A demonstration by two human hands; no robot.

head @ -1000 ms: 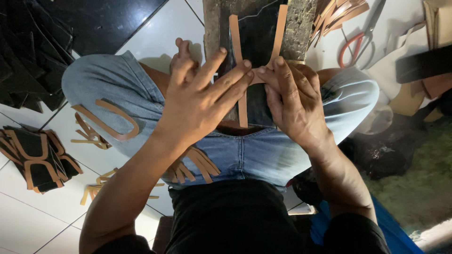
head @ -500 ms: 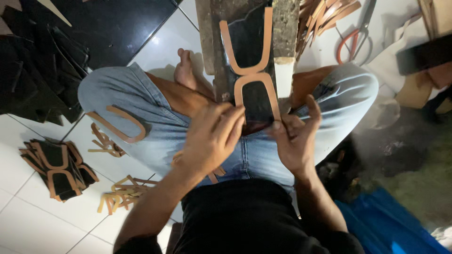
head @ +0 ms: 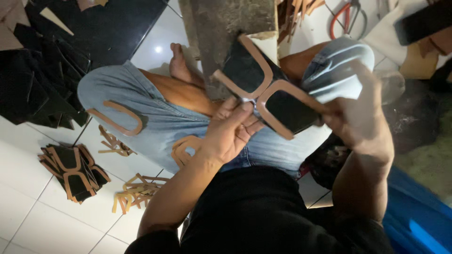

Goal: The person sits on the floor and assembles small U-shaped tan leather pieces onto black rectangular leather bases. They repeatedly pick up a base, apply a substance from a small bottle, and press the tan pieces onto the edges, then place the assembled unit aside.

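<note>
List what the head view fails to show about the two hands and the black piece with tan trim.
- Right hand: motion-blurred, so its finger placement on the black piece is unclear.
- Left hand: fingertips meet the piece's middle; the grip beneath is hidden by the fingers.
- Underside of the piece: turned away from the camera.
- Red-handled scissors: cut off by the top edge.
- Stack of finished pieces: count too small to tell.
</note>
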